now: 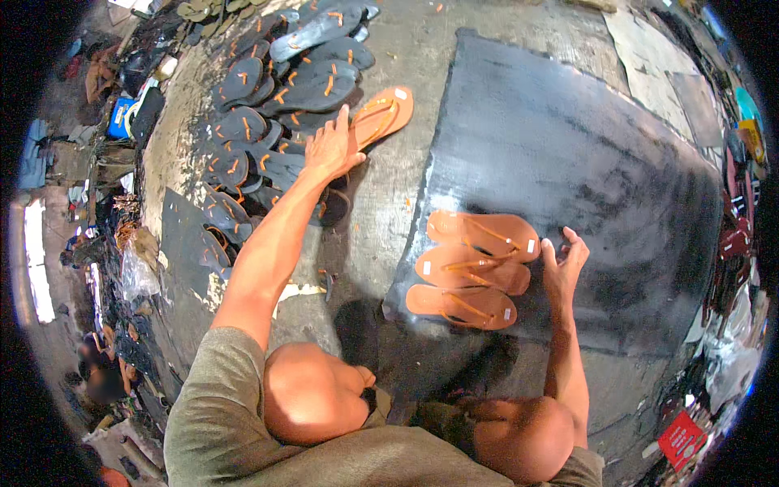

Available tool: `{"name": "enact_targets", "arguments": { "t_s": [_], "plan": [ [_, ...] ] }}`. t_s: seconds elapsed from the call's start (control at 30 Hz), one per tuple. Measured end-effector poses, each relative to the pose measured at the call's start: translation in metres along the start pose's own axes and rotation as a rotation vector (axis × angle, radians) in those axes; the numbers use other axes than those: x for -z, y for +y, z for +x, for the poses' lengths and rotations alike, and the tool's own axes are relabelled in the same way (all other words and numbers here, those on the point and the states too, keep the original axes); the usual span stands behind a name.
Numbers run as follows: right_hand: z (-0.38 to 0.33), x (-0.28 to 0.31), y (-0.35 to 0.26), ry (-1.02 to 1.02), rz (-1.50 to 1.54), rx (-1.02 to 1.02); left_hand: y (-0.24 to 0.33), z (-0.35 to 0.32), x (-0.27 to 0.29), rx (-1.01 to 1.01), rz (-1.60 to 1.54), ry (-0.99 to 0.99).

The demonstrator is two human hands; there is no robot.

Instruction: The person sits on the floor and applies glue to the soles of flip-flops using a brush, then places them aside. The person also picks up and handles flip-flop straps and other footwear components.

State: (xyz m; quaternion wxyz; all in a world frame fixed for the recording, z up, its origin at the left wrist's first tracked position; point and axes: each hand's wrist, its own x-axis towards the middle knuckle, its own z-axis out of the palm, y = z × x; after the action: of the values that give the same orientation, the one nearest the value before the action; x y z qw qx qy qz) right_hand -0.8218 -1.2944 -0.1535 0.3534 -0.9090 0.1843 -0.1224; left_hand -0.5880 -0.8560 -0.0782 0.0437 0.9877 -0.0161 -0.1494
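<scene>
A tan flip-flop (393, 122) with orange straps and a small white label is held at one end by my left hand (329, 150), thumb on one side and fingers on the other. It is beside a pile of dark flip-flops (312, 88), whose orange strap ends show. Several more tan flip-flops (479, 261) lie close together, partly overlapping, on a black sheet (568, 146). My right hand (564, 264) is over that sheet, fingers apart and holding nothing. Its thumb is close to the end of the farthest tan flip-flop (487, 230).
My bent knees (312, 394) frame the near side of the work surface. Pale sheets (649, 61) lie at the far right. A blue box (122, 118) stands at the left, and a red packet (682, 438) lies at the lower right. Clutter lines both sides.
</scene>
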Motion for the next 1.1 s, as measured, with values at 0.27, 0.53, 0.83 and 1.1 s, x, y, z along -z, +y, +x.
{"name": "enact_targets", "arguments": {
  "t_s": [0.27, 0.53, 0.83, 1.1],
  "plan": [
    [0.027, -0.008, -0.066, -0.009, 0.252, -0.040, -0.028, -0.017, -0.001, -0.113, -0.340, 0.227],
    [0.025, -0.028, -0.075, -0.084, 0.401, 0.128, 0.022, -0.037, 0.028, -0.050, -0.923, -0.076],
    [0.016, -0.035, -0.158, -0.335, 1.144, 0.314, 0.159, -0.114, -0.009, -0.236, -1.827, -0.842],
    [0.071, 0.018, -0.089, -0.329, 1.015, -0.294, 0.103, -0.046, -0.027, -0.005, -1.558, -0.391]
  ]
}}
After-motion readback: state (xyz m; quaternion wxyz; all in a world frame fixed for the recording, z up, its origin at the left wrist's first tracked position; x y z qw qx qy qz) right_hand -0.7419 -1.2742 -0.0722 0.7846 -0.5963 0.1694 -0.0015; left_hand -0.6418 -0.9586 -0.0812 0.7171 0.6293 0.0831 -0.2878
